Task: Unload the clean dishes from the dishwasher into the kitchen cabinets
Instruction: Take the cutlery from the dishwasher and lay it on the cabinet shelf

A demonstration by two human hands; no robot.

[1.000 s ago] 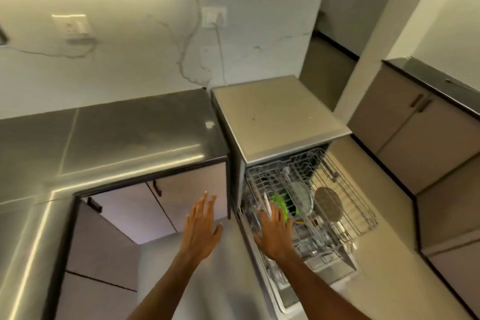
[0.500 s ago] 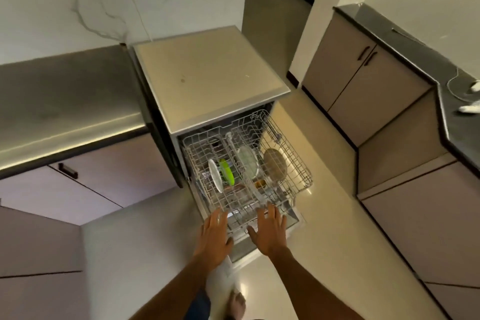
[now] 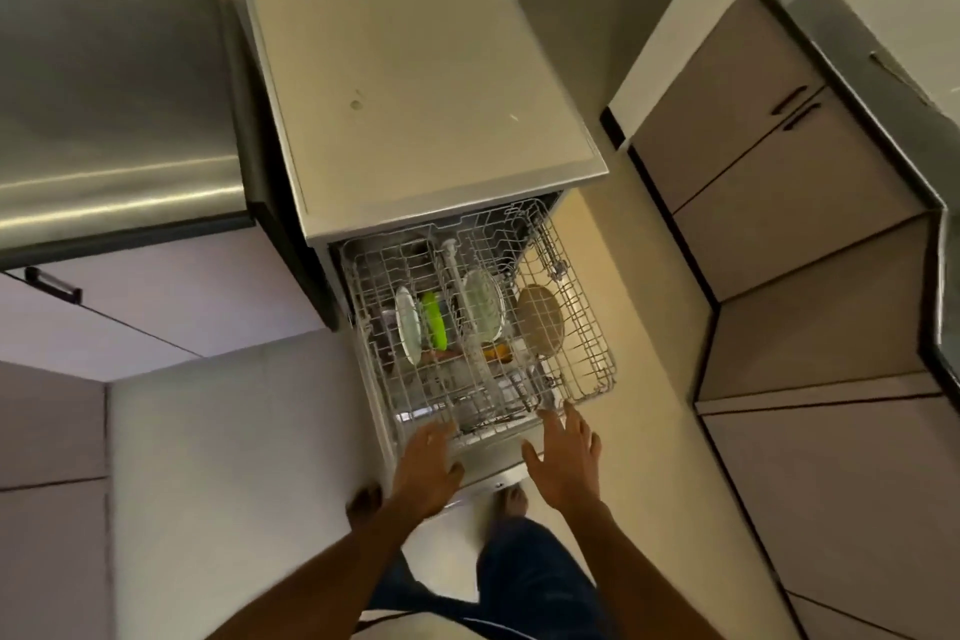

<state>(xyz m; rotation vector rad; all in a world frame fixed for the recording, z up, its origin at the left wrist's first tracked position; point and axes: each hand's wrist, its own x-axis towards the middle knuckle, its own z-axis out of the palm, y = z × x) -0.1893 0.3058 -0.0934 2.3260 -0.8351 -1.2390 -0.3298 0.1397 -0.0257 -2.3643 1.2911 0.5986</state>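
The dishwasher (image 3: 415,109) stands open with its white wire rack (image 3: 592,369) pulled out. Standing on edge in the rack are a white plate (image 3: 408,333), a bright green plate (image 3: 434,327), a pale green plate (image 3: 483,307) and a brown plate (image 3: 540,327). Something orange lies low in the rack beneath them. My left hand (image 3: 423,468) hovers at the rack's front left corner, fingers spread, holding nothing. At the front right corner, my right hand (image 3: 563,457) is also open and empty.
A steel counter (image 3: 114,120) with cabinet doors (image 3: 156,296) under it lies to the left. Brown cabinets (image 3: 769,161) under a dark counter run along the right. My bare feet and legs (image 3: 519,561) stand on the pale floor before the open door.
The view has swung down and toward the dishwasher. My left hand moved from left of the dishwasher to the rack's front; both hands now sit at the front corners, wider apart.
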